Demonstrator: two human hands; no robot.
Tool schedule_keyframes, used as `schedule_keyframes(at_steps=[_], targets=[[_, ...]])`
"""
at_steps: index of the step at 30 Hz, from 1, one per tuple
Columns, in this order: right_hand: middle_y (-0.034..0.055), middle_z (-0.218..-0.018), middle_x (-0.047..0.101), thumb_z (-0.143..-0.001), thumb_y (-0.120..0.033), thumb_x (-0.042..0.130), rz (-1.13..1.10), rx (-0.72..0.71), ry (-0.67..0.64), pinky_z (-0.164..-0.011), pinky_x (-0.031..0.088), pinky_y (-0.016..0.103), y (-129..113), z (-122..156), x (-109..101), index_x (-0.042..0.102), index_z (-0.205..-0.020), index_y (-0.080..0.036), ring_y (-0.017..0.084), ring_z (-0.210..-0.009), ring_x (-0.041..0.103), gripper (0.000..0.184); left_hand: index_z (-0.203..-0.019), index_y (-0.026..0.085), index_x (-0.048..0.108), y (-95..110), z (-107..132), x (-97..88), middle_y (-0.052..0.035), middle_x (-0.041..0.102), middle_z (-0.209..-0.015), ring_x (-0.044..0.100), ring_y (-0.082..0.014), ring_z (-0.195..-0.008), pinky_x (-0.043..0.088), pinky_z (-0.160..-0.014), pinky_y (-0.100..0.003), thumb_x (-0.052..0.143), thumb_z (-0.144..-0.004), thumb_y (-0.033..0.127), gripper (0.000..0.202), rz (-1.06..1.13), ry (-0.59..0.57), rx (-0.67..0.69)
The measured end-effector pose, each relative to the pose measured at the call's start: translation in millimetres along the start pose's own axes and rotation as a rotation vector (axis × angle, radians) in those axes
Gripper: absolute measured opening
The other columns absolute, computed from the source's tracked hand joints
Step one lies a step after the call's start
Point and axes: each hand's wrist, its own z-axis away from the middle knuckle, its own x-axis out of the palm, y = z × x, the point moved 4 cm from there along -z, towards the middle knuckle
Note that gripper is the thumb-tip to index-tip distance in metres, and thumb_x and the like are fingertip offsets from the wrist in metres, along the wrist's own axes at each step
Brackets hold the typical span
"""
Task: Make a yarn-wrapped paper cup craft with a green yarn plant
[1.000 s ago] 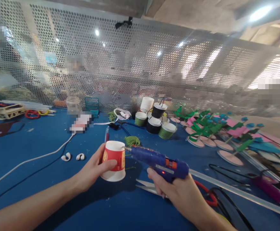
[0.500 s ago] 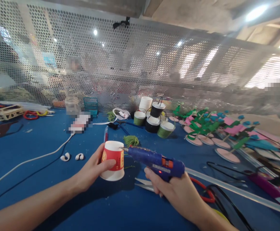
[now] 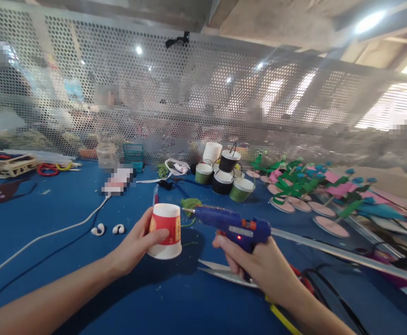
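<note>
Upside down in my left hand (image 3: pixel 139 239) is a red and white paper cup (image 3: pixel 164 218), its narrow base up and my thumb across the red band. My right hand (image 3: pixel 255 260) grips a blue hot glue gun (image 3: pixel 224 220) by its handle, with a red light lit on its side. A long clear glue stick (image 3: pixel 322 242) sticks out of the gun's back. The nozzle points left at the upper part of the cup, a small gap away from it. Under my right hand lie scissors (image 3: pixel 220 272), their handles partly hidden.
Small black and green buckets (image 3: pixel 222 181) stand behind the cup beside stacked white cups (image 3: pixel 213 151). Paper flowers on round pink bases (image 3: pixel 331 225) crowd the right side. White earbuds (image 3: pixel 98 229), a cable (image 3: pixel 50 231) and a phone (image 3: pixel 118 180) lie left. A perforated metal screen (image 3: pixel 189 93) closes off the back.
My right hand has drawn the glue gun back to the right, so its nozzle has left the cup's side. The left hand still holds the cup in nearly the same place.
</note>
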Motion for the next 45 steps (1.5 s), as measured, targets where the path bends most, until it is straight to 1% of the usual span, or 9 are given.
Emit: schedule_keyframes(at_steps=[4,7,12,20,25,31,35,39,45], targets=[[-0.0062,-0.039,0.044,-0.065,-0.042,0.060,-0.171,0.088,0.012,-0.033,0.030,0.017,-7,-9,-15,0.056,-0.078,-0.013,0.006,-0.033,0.038,0.032,-0.103,0.017,0.044,2,-4,-1.9,-0.0065,0.057,-0.095,0.055,-0.0207,-0.086,0.041,-0.075,-0.032,0.064,-0.062,0.036,0.049,0.022,0.041,-0.007],[-0.0019,-0.048,0.052,-0.058,-0.041,0.066,-0.210,0.081,0.147,-0.039,0.034,0.018,-6,-19,-38,0.055,-0.065,-0.012,0.007,-0.043,0.046,0.032,-0.104,0.017,0.042,4,-6,-2.4,-0.0076,0.057,-0.097,0.055,-0.0201,-0.086,0.042,-0.075,-0.032,0.063,-0.064,0.037,0.050,-0.018,0.023,-0.001],[-0.0004,-0.054,0.053,-0.054,-0.044,0.067,-0.181,0.176,0.286,-0.041,0.036,0.018,26,-41,-71,0.055,-0.062,-0.013,0.007,-0.046,0.046,0.035,-0.102,0.018,0.042,6,-3,5.2,-0.0048,0.058,-0.096,0.054,-0.0192,-0.089,0.040,-0.080,-0.032,0.068,-0.059,0.029,0.052,-0.216,-0.099,0.036],[0.0063,-0.059,0.059,-0.075,-0.037,0.048,0.459,0.277,0.230,-0.049,0.041,0.024,70,-61,-74,0.053,-0.060,-0.014,0.015,-0.053,0.056,0.028,-0.100,0.018,0.038,-4,9,23.1,-0.0018,0.054,-0.093,0.052,-0.0157,-0.087,0.041,-0.077,-0.030,0.067,-0.059,0.020,0.050,-0.384,-0.376,0.059],[0.0128,-0.075,0.064,-0.077,-0.034,0.047,0.746,0.293,0.242,-0.062,0.040,0.027,79,-66,-71,0.059,-0.067,-0.013,0.025,-0.080,0.059,0.027,-0.103,0.018,0.037,-6,8,23.0,-0.0029,0.053,-0.096,0.050,-0.0178,-0.089,0.040,-0.079,-0.031,0.069,-0.057,0.022,0.056,-0.626,-0.423,0.080],[0.0190,-0.085,0.062,-0.081,-0.030,0.043,0.972,0.308,0.236,-0.068,0.039,0.032,73,-61,-69,0.061,-0.082,-0.008,0.027,-0.085,0.057,0.029,-0.113,0.020,0.036,4,4,12.7,-0.0063,0.051,-0.110,0.048,-0.0224,-0.100,0.038,-0.084,-0.035,0.071,-0.053,0.025,0.069,-0.912,-0.505,0.085],[0.0148,-0.094,0.058,-0.079,-0.027,0.048,1.031,0.040,0.166,-0.076,0.038,0.032,43,-54,-46,0.061,-0.090,-0.012,0.025,-0.093,0.052,0.023,-0.109,0.019,0.047,25,-10,-2.0,-0.0060,0.051,-0.114,0.045,-0.0211,-0.106,0.034,-0.090,-0.035,0.059,-0.064,0.017,0.046,-1.258,-0.400,0.156],[0.0066,-0.087,0.057,-0.070,-0.029,0.060,0.796,-0.377,-0.291,-0.072,0.039,0.024,18,-46,10,0.061,-0.091,-0.016,0.016,-0.082,0.053,0.025,-0.098,0.014,0.056,36,-28,3.2,-0.0063,0.059,-0.098,0.053,-0.0165,-0.091,0.039,-0.083,-0.030,0.050,-0.072,0.015,0.026,-1.400,-0.314,0.271],[0.0073,-0.077,0.056,-0.072,-0.019,0.056,0.867,-0.278,-0.374,-0.062,0.037,0.024,18,-55,35,0.062,-0.075,-0.012,0.016,-0.073,0.052,0.009,-0.087,0.014,0.061,33,-46,24.2,-0.0059,0.063,-0.089,0.055,-0.0165,-0.084,0.041,-0.075,-0.027,0.051,-0.070,0.015,0.020,-1.393,-0.376,0.356]])
